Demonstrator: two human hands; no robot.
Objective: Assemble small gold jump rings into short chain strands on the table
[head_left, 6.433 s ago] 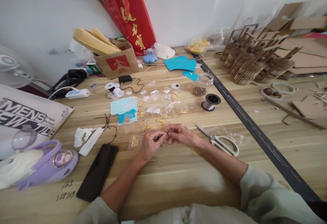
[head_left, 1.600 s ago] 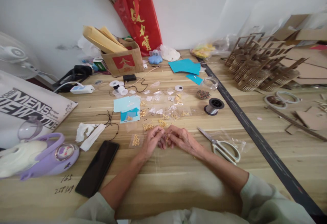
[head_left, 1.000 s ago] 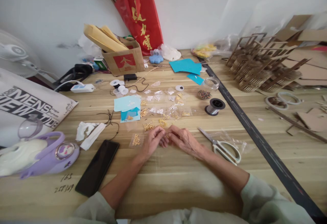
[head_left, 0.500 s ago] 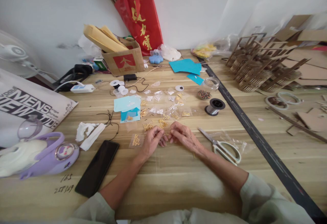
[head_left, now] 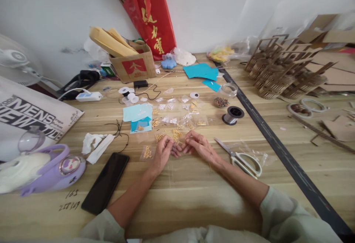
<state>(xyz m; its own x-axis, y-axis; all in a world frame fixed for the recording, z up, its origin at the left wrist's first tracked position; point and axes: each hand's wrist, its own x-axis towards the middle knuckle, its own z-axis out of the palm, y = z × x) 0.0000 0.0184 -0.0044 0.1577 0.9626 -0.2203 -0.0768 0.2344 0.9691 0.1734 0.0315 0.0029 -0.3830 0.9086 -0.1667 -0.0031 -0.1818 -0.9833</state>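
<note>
My left hand (head_left: 165,149) and my right hand (head_left: 196,145) nearly meet over the wooden table, thumbs and fingers pinched together. Something thin and gold-coloured shows between them, too small to make out. Just beyond the fingertips lies a pile of gold beads or findings (head_left: 176,135). Another gold heap (head_left: 160,137) touches the area by my left hand, and a small clear bag of gold beads (head_left: 147,152) is to its left. Scissors (head_left: 240,158) with white handles lie to the right of my right hand. A spool of wire (head_left: 233,115) stands farther back.
A black phone (head_left: 105,182) and a purple bottle (head_left: 55,165) are at the left. Small bags of silver pieces (head_left: 169,120), blue cards (head_left: 201,71) and a jar of beads (head_left: 222,101) lie farther back. Brown woven baskets (head_left: 280,74) crowd the right side.
My hands have shifted only slightly, with the left fingers drawn a little to the left. The objects on the table lie as before.
</note>
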